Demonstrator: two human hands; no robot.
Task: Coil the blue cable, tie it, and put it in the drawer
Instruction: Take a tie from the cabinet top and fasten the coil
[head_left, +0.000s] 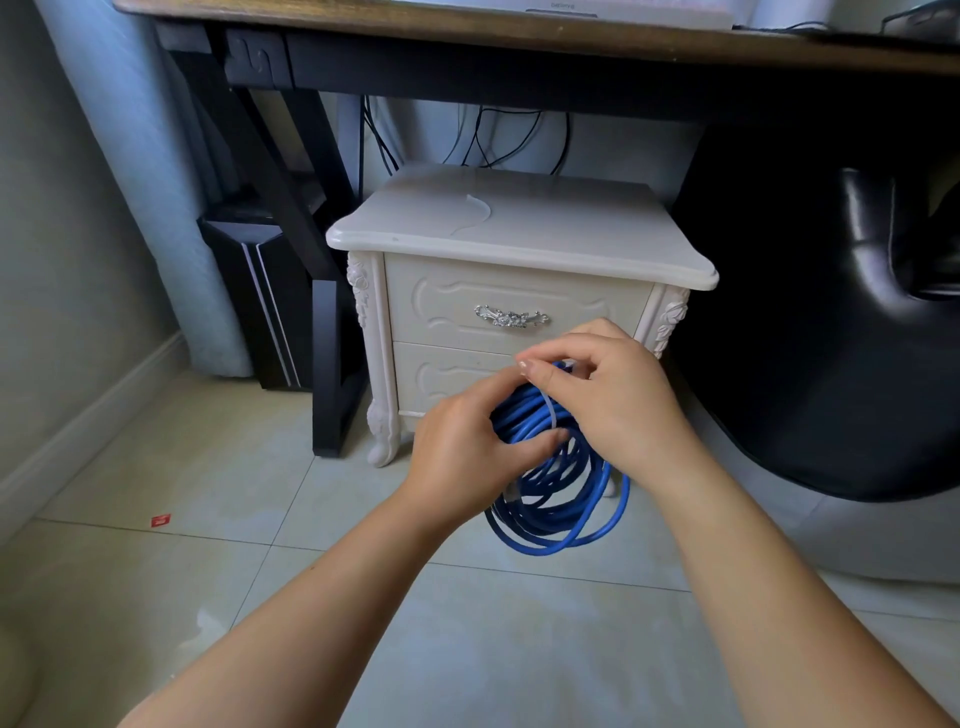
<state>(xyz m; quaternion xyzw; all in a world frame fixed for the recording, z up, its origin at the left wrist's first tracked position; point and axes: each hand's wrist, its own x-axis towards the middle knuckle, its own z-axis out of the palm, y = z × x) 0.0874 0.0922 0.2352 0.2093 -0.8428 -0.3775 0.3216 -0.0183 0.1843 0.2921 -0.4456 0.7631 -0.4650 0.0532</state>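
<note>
While both forearms come in from below and angle toward each other, the left hand grips the top of the blue cable, fingers curled round the bundle. The right hand pinches a pale see-through tie looped over that same spot. So one coil, lots of loops, hanging from the hands just in front of the white nightstand. Two drawers there, upper drawer and lower drawer, both closed, with one silver handle showing.
</note>
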